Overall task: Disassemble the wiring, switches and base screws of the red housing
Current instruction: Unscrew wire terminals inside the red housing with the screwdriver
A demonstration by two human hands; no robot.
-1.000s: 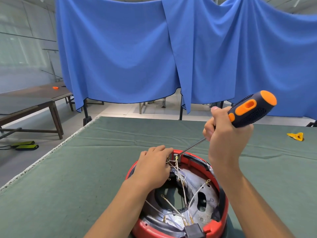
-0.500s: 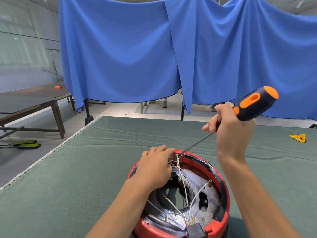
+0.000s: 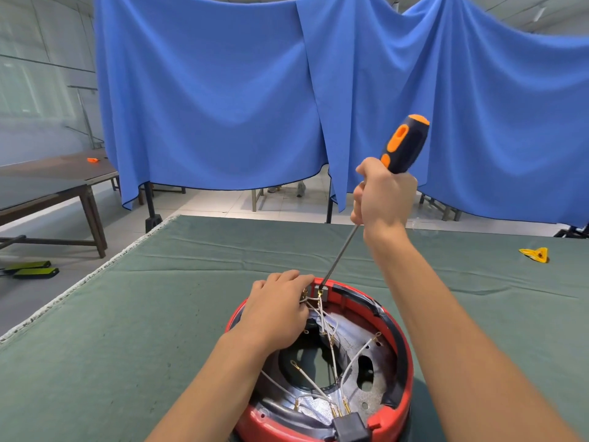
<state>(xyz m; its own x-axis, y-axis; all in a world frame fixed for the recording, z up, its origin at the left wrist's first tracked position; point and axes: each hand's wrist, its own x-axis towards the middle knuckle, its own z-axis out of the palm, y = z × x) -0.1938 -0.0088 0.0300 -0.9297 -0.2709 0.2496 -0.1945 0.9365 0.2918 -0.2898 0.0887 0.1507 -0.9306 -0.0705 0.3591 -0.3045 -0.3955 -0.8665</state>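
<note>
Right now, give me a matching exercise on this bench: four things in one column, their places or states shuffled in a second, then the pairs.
1. screwdriver
2. left hand
3. yellow piece
4. black block

A. lies far right on the green cloth
B. rests on the red housing's far rim by the wires
C. gripped by the right hand, tip at the far rim
D. sits at the housing's near rim

Pairs: 1-C, 2-B, 3-A, 4-D

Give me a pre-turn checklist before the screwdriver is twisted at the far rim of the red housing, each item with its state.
1. Right hand grips the screwdriver handle: ok.
2. Tip at the terminal on the far rim of the red housing: ok.
3. Tip seated in a screw head: cannot tell.
4. Left hand steadies the rim: ok.
5. White wires clear of the shaft: cannot tell.
</note>
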